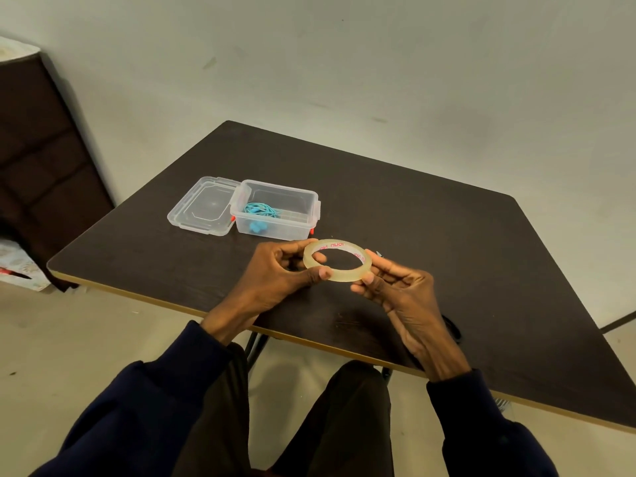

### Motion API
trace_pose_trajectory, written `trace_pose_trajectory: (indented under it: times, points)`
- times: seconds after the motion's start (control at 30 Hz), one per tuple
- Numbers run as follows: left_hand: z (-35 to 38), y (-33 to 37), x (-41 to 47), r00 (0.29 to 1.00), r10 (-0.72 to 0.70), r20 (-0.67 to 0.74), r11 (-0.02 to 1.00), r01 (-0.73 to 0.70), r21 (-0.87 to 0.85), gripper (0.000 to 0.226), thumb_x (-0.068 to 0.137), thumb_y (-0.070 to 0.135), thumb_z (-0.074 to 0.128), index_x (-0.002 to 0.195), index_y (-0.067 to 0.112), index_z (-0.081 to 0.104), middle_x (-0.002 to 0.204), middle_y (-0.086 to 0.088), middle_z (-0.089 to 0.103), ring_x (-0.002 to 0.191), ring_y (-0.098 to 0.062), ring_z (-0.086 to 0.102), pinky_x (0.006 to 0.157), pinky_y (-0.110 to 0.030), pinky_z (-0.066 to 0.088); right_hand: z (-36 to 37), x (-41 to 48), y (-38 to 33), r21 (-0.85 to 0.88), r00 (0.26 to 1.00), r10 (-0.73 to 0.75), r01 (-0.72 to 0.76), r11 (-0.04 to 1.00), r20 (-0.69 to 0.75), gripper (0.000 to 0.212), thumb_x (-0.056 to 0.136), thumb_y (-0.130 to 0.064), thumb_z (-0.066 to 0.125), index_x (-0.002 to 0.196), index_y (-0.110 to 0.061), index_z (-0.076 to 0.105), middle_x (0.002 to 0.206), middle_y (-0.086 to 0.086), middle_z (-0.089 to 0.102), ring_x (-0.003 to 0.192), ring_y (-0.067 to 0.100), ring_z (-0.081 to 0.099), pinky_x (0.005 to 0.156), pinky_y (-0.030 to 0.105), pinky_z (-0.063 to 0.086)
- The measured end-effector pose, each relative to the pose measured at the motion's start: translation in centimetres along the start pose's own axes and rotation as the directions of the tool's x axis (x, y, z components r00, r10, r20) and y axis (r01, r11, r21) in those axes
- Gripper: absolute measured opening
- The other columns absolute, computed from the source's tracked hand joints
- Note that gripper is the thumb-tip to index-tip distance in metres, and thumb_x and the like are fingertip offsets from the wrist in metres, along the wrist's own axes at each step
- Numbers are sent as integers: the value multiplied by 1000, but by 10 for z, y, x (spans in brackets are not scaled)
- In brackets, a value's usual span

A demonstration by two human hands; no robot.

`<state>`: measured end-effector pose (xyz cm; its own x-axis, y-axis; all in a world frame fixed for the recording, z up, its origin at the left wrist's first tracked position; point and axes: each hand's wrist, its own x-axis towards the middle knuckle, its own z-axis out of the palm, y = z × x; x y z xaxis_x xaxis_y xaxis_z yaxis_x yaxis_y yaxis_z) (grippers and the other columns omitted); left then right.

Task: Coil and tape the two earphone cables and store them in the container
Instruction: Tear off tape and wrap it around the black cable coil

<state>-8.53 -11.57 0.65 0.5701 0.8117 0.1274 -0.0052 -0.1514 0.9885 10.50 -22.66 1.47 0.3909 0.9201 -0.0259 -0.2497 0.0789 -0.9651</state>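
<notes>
Earphone cable [260, 210]: blue, coiled inside clear container [292, 229] on counter [447, 235] | lid [203, 206]: flat on counter, just left of container | tape roll [346, 276]: held above counter, nearer the person than container | left grip [275, 273]: pinching roll's left rim | right grip [399, 290]: pinching roll's right rim

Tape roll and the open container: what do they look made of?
Tape roll: clear, glossy adhesive film, yellowish where layered, on a thin pale core printed in red, probably cardboard. Container: transparent rigid plastic, smooth and slightly glossy; the blue earphone cable shows through its wall. Its latches look like red-orange plastic.
</notes>
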Motion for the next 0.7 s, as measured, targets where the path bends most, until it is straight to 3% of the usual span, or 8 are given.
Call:
trace_pose_trajectory:
  times: [0.17, 0.33, 0.43, 0.53, 0.7]
  points:
    - [2, 4, 1, 1000, -18, -23, 999, 17, -38, 52, 65, 30, 81, 115, 24, 67, 99, 3, 77, 97, -17, 72, 83, -20, 56, 4, 4, -2, 85, 1000, 21, -22, 996, 10, 48, 80, 2, 67, 127, 3, 62, 118, 20, 72, 99, 33, 74, 74, 34, 64]
    - [16, 7, 2, 989, 5, -150, 1000, -5, -4, 54, 64, 27, 88, 113, 26, 65, 94, 7, 75, 88, -3, 71, 72, -12, 54, 16, 4, 7, 134, 998, 24, -33, 990, 63, 46, 90, -10, 62, 136, -10, 55, 121, 24, 69, 101, 38, 70, 77, 41, 63]
    - [16, 8, 6, 994, -16, -108, 999, 19, 27, 58, 66, 28, 88, 119, 23, 63, 97, 5, 75, 91, -3, 71, 78, -17, 57, 17, 8, 7, 60, 1000, -11, 11, 998, 0, 51, 91, -8, 62, 141, -10, 53, 104, 18, 73, 80, 27, 68, 68, 34, 62]
    - [3, 15, 11, 991, -133, -30, 980, 127, -151, 57, 75, 37, 76, 128, 21, 62, 106, 1, 76, 98, -17, 73, 88, -36, 59, 12, 11, 0, -8, 999, -26, 26, 1000, 20, 44, 95, -8, 57, 139, -10, 58, 89, 16, 68, 70, 24, 59, 62, 31, 58]
    - [-9, 19, 19, 979, -183, 88, 956, 198, -215, 29, 96, 20, 58, 124, 17, 66, 103, -10, 75, 80, -28, 74, 77, -40, 62, 18, 15, -4, -195, 998, -55, 61, 979, 38, 29, 99, -15, 57, 123, -13, 71, 94, 24, 71, 70, 27, 57, 56, 26, 54]
